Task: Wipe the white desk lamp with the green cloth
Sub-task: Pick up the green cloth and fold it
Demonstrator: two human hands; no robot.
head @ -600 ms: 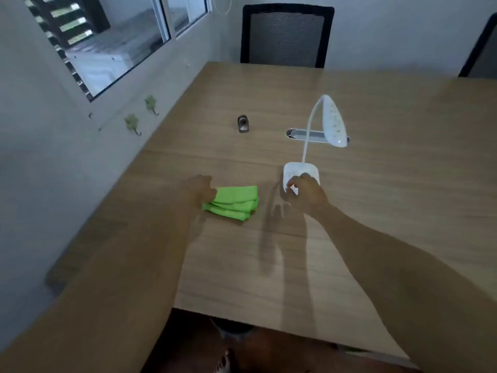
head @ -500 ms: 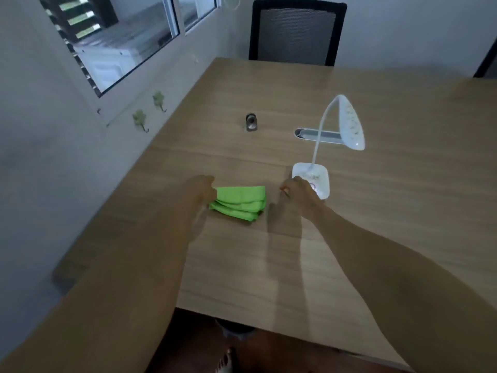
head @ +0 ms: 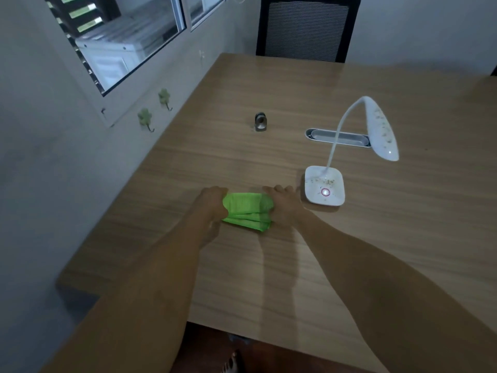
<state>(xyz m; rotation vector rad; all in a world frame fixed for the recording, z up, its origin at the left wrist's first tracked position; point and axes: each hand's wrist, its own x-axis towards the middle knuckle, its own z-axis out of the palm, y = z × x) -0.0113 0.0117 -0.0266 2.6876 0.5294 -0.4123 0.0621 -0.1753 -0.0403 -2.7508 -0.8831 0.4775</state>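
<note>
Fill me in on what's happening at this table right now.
A person is gripping a folded green cloth on the wooden table with both hands, the left hand at one end and the right hand at the other. The white desk lamp stands just to the right of the hands, untouched, with specks of dirt on its base and head and a small button glowing on the base. No wiping has started yet.

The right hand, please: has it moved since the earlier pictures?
Yes. The right hand left the lamp base and moved left onto the green cloth.
</note>
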